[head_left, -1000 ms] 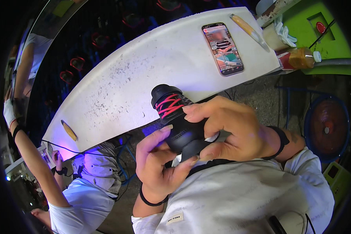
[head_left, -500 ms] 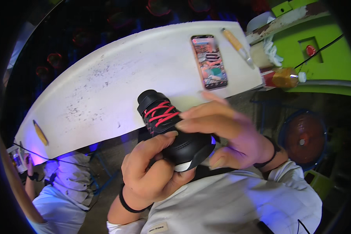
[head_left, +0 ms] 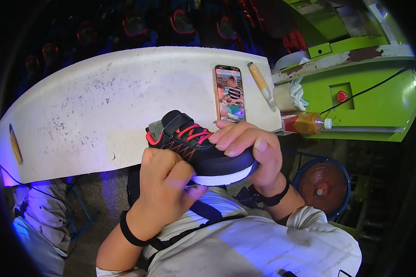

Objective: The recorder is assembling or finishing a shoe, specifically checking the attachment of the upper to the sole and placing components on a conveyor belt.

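A black sneaker [head_left: 212, 160] with red laces, red side stitching and a white sole is held over the near edge of the white table, its side turned toward me. My right hand [head_left: 261, 154] grips it by the toe, fingers over the top and palm at the front. Against the near side of the heel and sole, my left hand [head_left: 164, 187] is closed, with curled fingers and the thumb by the white sole edge. Whether a small piece is pinched there is hidden. The strap and grey-lined opening face away, up and to the left.
On the white table [head_left: 78, 138] lie a phone [head_left: 230, 92] with a lit screen, a wooden-handled tool [head_left: 261, 85], and another [head_left: 15, 144] at far left. A bottle [head_left: 307, 123] lies by the green machine [head_left: 370, 101]. A round fan [head_left: 322, 188] stands lower right; another person's clothing [head_left: 44, 217] shows lower left.
The sneaker has turned from toe-toward-me to side-on. My right hand has closed on its toe, and my left has moved from the toe to the heel side. The view has shifted.
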`<state>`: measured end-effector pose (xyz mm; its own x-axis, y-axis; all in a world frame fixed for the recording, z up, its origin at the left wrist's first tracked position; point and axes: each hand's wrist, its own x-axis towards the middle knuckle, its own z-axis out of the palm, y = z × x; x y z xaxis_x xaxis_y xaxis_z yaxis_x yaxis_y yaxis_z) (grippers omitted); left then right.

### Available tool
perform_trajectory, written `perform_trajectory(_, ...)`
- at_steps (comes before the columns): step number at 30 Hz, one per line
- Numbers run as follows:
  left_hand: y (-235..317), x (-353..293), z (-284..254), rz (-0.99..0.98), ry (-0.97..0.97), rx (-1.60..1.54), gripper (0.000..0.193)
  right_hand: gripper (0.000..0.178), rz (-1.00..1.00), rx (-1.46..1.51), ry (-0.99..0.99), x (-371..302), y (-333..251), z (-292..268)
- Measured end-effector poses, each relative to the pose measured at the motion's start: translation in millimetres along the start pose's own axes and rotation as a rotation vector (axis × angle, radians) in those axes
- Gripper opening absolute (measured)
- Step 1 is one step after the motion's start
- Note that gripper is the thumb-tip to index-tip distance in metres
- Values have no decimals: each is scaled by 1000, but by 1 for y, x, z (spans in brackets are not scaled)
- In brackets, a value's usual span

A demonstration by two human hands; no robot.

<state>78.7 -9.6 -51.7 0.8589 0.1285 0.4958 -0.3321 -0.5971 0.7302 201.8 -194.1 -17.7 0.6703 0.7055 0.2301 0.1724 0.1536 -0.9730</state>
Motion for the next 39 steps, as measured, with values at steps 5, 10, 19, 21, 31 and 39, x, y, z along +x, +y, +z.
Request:
perform_trajectory(5,-8,9,7,-40,-52,116,40,43,38,144,43,3,4,-18)
perform_trajectory(10,-8,24,24,-46,-133,246,44,39,155,-565,44,-2,-21,-30)
perform_trajectory(19,-6,30,31,24,-128,280,49,40,209,-682,218,-5,-5,-17)
perform_trajectory(21,-7,28,20,-10,-123,272,48,40,232,-366,219,2,-15,-18)
perform_trajectory(31,25,-19,-64,-110,194,-123,74,75,-301,93,-201,28,0,71)
perform_trajectory(39,42,-42,-74,-350,169,-167,78,50,-258,-157,-113,-1,37,72)
